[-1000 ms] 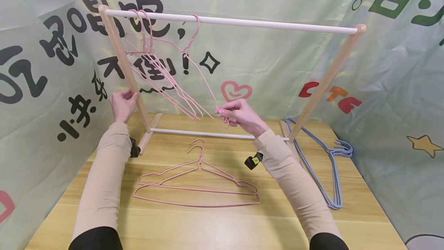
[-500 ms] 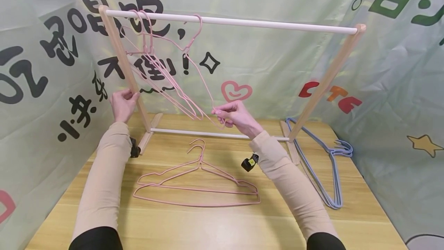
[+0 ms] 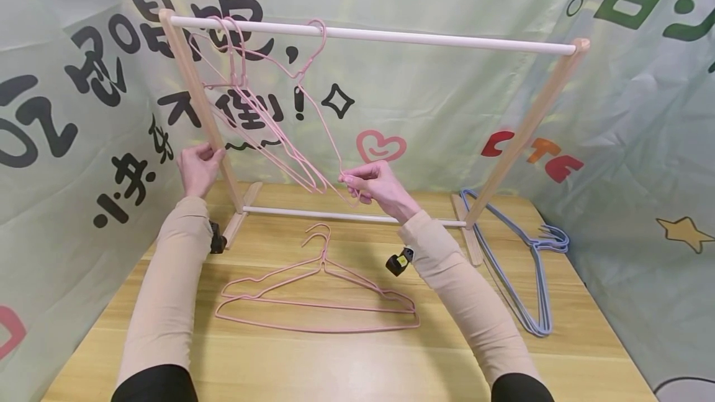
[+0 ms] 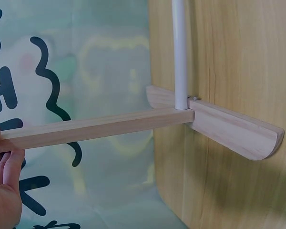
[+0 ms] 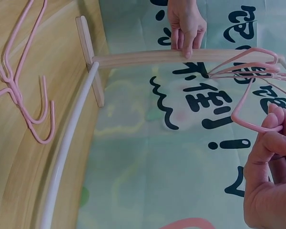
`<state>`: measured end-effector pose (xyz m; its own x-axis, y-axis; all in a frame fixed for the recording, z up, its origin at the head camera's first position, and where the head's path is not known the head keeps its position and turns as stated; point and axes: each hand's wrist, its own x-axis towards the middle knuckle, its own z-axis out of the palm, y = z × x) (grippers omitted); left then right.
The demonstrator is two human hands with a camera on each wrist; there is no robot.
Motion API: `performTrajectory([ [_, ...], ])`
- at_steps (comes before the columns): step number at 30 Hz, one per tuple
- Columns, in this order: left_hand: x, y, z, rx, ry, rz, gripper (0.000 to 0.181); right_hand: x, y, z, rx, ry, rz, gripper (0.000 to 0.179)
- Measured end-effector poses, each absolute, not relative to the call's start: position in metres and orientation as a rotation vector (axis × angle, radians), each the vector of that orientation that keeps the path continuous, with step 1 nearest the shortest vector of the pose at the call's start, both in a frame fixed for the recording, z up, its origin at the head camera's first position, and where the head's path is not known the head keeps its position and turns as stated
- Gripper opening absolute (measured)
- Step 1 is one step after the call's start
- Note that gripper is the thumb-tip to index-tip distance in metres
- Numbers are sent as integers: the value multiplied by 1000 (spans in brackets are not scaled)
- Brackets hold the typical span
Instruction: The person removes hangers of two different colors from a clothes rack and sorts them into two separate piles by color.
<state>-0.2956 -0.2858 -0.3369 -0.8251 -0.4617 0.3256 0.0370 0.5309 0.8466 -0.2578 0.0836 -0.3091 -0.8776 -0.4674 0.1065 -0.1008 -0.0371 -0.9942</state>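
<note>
A rack with a white top bar [image 3: 447, 40] and wooden side posts stands on the table. My left hand [image 3: 198, 169] holds the left post [image 4: 86, 130], fingers on one side and thumb on the other. A pink wire clothes hanger [image 3: 302, 72] has its hook over the top bar. My right hand [image 3: 382, 188] pinches that hanger's near lower corner between thumb and fingers, seen close in the right wrist view, where the corner [image 5: 236, 112] sticks out past the fingertips. Left of it, more pink hangers [image 3: 244, 73] hang close together near the left post.
Pink hangers [image 3: 323, 259] lie overlapping on the wooden table [image 3: 357, 371] in front of the rack. Several blue hangers [image 3: 539, 244] lie stacked at the right, partly behind the right post [image 3: 519, 141]. A printed cloth backdrop [image 3: 436, 104] surrounds the table.
My right hand has shifted slightly left with the pinched hanger corner, and the hanger's far end has swung outward to the left and up. My left hand stays on the post.
</note>
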Motion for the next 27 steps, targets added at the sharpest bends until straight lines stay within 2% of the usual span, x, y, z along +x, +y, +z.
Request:
performTrajectory([
  [9,-296,-287,-338,353,-2252,-1263,35,-259,81,-308,-596,1986,-2016,15],
  [15,-295,-287,-338,345,-2255,-1265,35,-258,81,-306,-621,2024,-1997,30],
  [27,-297,-285,-338,363,-2252,-1238,34,-256,79,-303,-616,2115,-1982,28],
])
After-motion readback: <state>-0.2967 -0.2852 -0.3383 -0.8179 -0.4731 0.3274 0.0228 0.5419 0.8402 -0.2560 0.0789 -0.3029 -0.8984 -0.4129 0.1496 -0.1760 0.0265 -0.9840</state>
